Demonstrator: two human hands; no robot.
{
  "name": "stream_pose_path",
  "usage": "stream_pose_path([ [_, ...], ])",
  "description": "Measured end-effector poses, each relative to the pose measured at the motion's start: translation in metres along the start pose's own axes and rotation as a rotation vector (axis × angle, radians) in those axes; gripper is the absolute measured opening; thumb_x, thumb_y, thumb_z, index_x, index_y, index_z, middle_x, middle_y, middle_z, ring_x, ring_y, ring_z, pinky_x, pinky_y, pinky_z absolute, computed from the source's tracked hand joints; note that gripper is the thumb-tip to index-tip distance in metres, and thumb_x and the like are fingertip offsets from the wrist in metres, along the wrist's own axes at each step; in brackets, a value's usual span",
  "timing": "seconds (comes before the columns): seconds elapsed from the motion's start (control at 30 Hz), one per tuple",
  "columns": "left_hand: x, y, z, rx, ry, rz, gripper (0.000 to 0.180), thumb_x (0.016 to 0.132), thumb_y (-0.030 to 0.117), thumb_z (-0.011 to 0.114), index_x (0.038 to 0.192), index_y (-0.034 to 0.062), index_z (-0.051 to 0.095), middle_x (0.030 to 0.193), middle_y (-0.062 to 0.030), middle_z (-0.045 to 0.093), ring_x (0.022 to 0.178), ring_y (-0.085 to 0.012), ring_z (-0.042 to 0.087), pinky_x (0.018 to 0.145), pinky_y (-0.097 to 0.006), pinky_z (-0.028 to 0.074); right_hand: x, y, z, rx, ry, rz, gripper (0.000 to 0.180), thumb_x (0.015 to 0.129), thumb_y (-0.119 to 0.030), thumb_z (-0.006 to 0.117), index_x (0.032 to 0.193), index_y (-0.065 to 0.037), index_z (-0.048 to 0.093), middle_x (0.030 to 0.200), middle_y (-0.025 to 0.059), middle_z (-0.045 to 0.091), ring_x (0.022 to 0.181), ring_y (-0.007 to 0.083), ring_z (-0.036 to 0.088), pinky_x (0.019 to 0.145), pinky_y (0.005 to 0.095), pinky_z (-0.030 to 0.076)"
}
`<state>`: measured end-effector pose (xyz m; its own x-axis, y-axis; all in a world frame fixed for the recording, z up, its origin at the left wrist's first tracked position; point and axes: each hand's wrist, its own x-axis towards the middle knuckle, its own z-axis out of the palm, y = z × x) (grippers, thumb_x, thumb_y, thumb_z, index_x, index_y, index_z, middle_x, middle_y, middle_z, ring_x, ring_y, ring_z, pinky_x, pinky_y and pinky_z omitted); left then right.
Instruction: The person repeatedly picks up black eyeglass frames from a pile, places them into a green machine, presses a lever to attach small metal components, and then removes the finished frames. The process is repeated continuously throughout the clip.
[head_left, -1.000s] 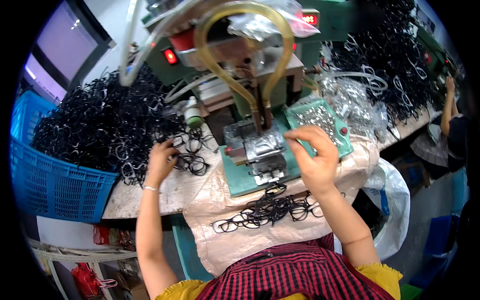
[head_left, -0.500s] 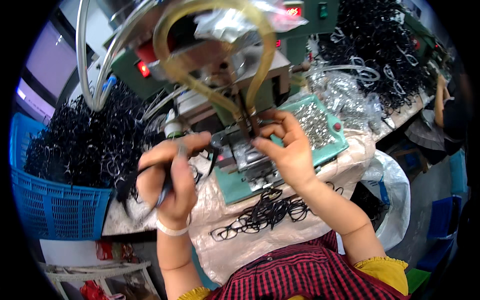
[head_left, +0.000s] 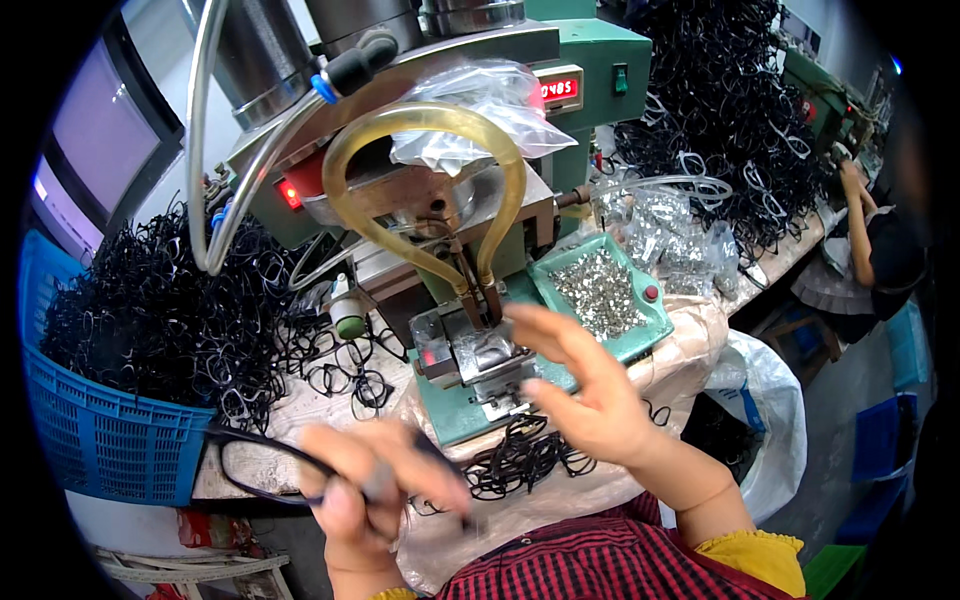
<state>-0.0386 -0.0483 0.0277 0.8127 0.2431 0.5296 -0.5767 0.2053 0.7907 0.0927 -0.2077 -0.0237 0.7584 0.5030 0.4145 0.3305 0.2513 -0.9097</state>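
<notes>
My left hand [head_left: 375,478], blurred by motion, grips a black eyeglass frame [head_left: 270,443] over the near edge of the work table. One rim of the frame sticks out to the left of the fingers, and a dark part shows to their right. My right hand [head_left: 595,405] has its fingers apart and nothing in them, just right of the metal jig [head_left: 490,352] of a green press machine. Above that jig hang two dark metal prongs [head_left: 480,302] joined to a yellowish hose loop [head_left: 425,115]. Several black frames [head_left: 520,460] lie in a heap before the machine base.
A green tray [head_left: 652,335] of small metal pieces stands right of the jig. At left a blue basket [head_left: 110,430] overflows with black frames; another large heap [head_left: 715,130] rises at back right. A white sack [head_left: 785,400] hangs open at right. Another person [head_left: 880,250] sits beyond.
My left hand has moved from beside the jig down toward me with the eyeglass frame. My right hand has drawn back from the prongs, and its fingers have spread. The view has shifted.
</notes>
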Motion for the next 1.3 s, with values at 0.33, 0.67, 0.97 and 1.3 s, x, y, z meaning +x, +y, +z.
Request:
stream_pose_path([
  [0.33,0.0,-0.069,0.013,-0.502,0.084,-1.055,0.017,0.103,0.026,0.04,0.102,0.0099,0.046,0.08,-0.0302,0.067,0.048,-0.028,0.062,0.036,-0.031,0.046,-0.02,0.119,-0.101,-1.179,0.325,-0.084,0.016,0.076,-0.017,0.078,0.086,-0.007,0.071,0.088,0.0099,0.065,0.092,0.0309,0.059,0.082,0.0428,0.047],
  [0.67,0.004,-0.073,0.019,-0.494,0.139,-1.05,0.019,0.101,0.028,0.043,0.099,0.0102,0.049,0.078,-0.0269,0.067,0.045,-0.0271,0.063,0.032,-0.028,0.044,0.019,0.112,-0.081,-1.081,0.214,-0.194,0.009,0.078,-0.017,0.074,0.082,-0.011,0.069,0.099,0.0042,0.065,0.102,0.0291,0.059,0.08,0.0424,0.047],
  [0.97,-0.054,-0.085,-0.042,0.172,0.166,-0.614,0.042,0.105,0.032,0.048,0.127,-0.0038,0.049,0.112,-0.0287,0.064,0.093,-0.0338,0.071,0.078,-0.038,0.062,0.011,0.109,-0.093,-0.95,0.285,-0.114,0.013,0.088,-0.01,0.063,0.095,-0.006,0.072,0.086,0.0147,0.066,0.086,0.0354,0.06,0.081,0.0428,0.047],
  [1.3,-0.073,-0.001,-0.035,0.842,-0.531,-0.379,0.043,0.088,0.014,0.073,0.124,-0.0032,0.06,0.12,-0.0165,0.066,0.109,-0.0268,0.065,0.094,-0.036,0.052,0.006,0.1,-0.078,-0.417,0.297,0.041,0.014,0.086,-0.002,0.069,0.1,0.0,0.071,0.092,0.0066,0.072,0.086,0.0134,0.066,0.08,0.0265,0.051],
])
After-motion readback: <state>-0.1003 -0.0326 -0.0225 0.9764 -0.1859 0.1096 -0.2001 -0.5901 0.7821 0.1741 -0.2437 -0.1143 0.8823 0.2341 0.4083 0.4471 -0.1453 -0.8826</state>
